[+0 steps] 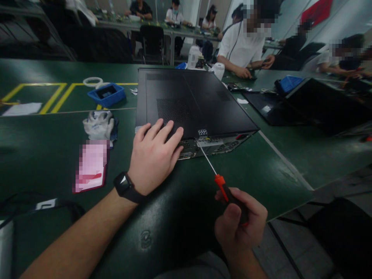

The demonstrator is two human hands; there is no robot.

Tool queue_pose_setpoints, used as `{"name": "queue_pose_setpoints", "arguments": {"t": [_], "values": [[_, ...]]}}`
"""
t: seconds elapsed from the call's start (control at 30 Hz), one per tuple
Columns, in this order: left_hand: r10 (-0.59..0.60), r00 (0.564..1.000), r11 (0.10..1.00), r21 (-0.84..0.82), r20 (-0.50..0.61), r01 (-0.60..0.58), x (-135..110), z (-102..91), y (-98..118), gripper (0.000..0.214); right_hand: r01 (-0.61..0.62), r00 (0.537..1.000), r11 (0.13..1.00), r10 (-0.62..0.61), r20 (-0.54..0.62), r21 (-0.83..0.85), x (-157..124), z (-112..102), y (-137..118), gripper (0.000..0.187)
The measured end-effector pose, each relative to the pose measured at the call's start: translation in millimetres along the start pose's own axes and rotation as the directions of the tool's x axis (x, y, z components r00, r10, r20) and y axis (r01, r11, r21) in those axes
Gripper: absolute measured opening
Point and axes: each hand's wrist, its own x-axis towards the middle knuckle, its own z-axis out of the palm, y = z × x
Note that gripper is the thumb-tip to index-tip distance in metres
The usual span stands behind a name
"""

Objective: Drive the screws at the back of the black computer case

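A black computer case [188, 100] lies flat on the green table [43, 155], its rear panel facing me. My left hand [154, 155] rests on the case's near left corner, fingers stretched flat, a black watch on the wrist. My right hand [240, 223] is closed round the red and black handle of a screwdriver [221, 182]. Its thin shaft reaches up and left, and the tip touches the rear panel just under the lid's edge.
White gloves [99, 124] and a pink booklet [91, 166] lie left of the case. A blue tray [107, 94] sits behind them by yellow floor-tape lines. Another black case [319, 102] lies at the right. Several people work at tables behind. The table edge runs diagonally at right.
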Motion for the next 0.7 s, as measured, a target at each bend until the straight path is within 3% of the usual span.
{"name": "queue_pose_setpoints", "arguments": {"t": [0.17, 0.5, 0.7], "values": [[0.004, 1.0, 1.0, 0.003, -0.005, -0.004, 0, -0.5, 0, 0.042, 0.029, 0.999, 0.996, -0.032, 0.033, 0.09, 11, 3, -6, 0.038], [-0.01, 1.0, 1.0, -0.02, -0.002, 0.01, 0, 0.8, 0, 0.043, 0.0, 1.0, 1.0, 0.0, 0.015, -0.018, 4, -1, -6, 0.035], [-0.01, 1.0, 1.0, -0.025, -0.009, 0.01, 0, 1.1, -1, 0.042, -0.028, 0.998, 0.998, 0.025, 0.059, 0.047, 6, -3, -8, 0.035]]}}
